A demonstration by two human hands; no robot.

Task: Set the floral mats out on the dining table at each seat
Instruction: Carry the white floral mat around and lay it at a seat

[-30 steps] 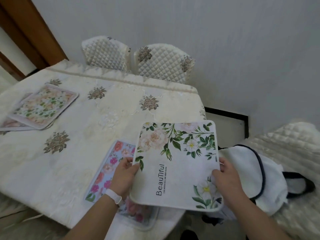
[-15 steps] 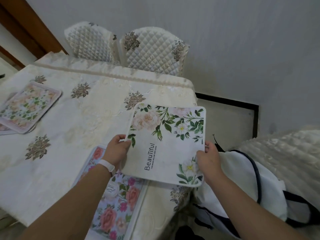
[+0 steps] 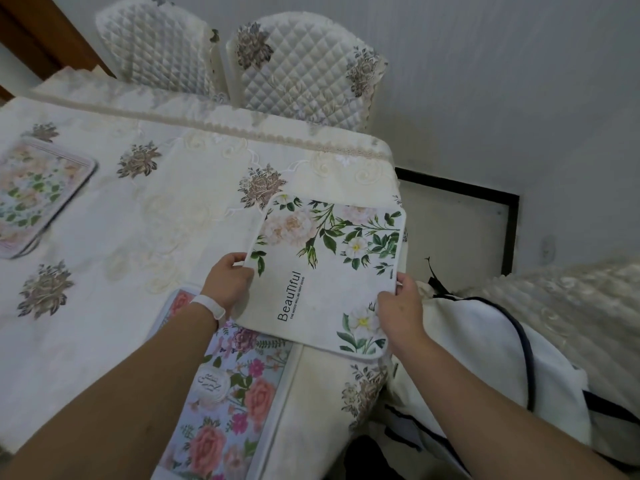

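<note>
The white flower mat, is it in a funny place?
Yes. The white mat, gripped by the left hand and right hand, covers the far corner of the pink mat, so the two overlap.

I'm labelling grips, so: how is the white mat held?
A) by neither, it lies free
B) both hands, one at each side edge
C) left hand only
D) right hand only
B: the left hand grips the white mat at its left edge and the right hand grips its right edge.
</note>
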